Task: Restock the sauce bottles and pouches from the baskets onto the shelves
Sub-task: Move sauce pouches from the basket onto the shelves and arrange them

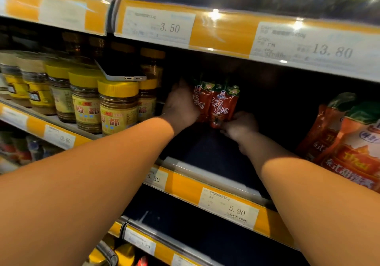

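I have both hands deep in the middle shelf (207,175), at the dark back of the bay between the jars (118,106) on the left and the big orange pouches (349,142) on the right. The two red pouches (218,104) stand upright there, side by side and touching.

My left hand (181,107) is cupped against the left pouch, fingers curled round its side and back. My right hand (239,124) pinches the bottom edge of the right pouch, fingers bunched tight on it.

I judge these to be soft and light: thin film skins with paste inside, so they will slump and lean if I let go carelessly. The film looks glossy, so probably a little slippery. Best hold, I think, is where I have it now: flat on the sides to steady them, and on the stiffer sealed bottom seam to nudge the base square. Squeezing the belly would only bulge the contents.

They look small, tomato red with white script down the front, a small badge near the top and a green band across the head. A phone (123,73) lies flat on the jar lids; I should mind it with my left forearm.
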Demonstrator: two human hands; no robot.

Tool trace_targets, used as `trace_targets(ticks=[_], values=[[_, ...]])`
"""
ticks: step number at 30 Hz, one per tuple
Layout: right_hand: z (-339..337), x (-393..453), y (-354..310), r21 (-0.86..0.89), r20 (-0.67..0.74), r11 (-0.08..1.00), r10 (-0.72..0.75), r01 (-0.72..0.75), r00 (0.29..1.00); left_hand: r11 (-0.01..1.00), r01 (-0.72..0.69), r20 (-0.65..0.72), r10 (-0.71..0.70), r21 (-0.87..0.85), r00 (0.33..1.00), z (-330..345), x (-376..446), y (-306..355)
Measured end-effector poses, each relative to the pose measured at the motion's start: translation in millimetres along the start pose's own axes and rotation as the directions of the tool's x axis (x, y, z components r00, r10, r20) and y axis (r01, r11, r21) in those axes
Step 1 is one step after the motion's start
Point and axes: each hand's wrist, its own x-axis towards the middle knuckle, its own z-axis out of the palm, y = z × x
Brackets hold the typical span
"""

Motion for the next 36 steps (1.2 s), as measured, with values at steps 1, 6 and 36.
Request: trace_targets(ticks=[1, 6, 36], values=[[-5, -7, -2, 0.059, 0.028, 0.998, 0.005, -0.007, 1.0, 0.999, -0.018, -0.008, 0.018, -0.035, 1.0, -6, -6, 1], [-23, -48, -13, 0.181, 0.017, 0.981, -0.074, 0.07, 0.997, 0.984, -0.056, -0.012, 0.055, -0.168, 0.998, -40, -54, 10], [172, -442, -5, 0.017, 0.765, 0.779, -0.414, 0.627, 0.493, 0.859, 0.512, 0.0, -0.512, 0.006, 0.859, -273, -542, -310]])
